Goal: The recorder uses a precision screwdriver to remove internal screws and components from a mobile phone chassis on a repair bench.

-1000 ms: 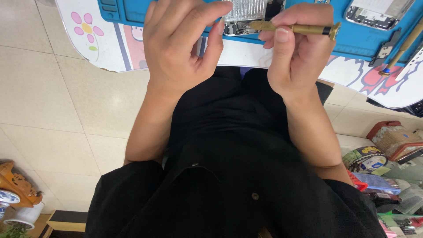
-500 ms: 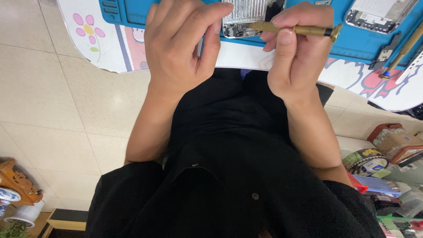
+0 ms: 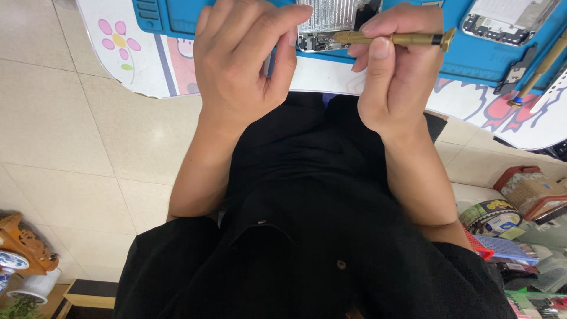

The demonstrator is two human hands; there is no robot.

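My right hand (image 3: pixel 397 77) grips a gold-coloured precision screwdriver (image 3: pixel 394 39), its tip pointing left onto an opened silver phone chassis (image 3: pixel 328 23) lying on a blue work mat (image 3: pixel 466 56). My left hand (image 3: pixel 242 65) rests on the left side of that chassis, fingers curled over its edge and holding it. Much of the chassis is hidden behind both hands.
A second opened phone body (image 3: pixel 509 20) lies on the mat at the upper right, with another gold-handled tool (image 3: pixel 538 72) beside it. The mat sits on a white table (image 3: pixel 136 53) with cartoon prints. Boxes and tins (image 3: pixel 520 201) crowd the floor at the right; tiled floor at left.
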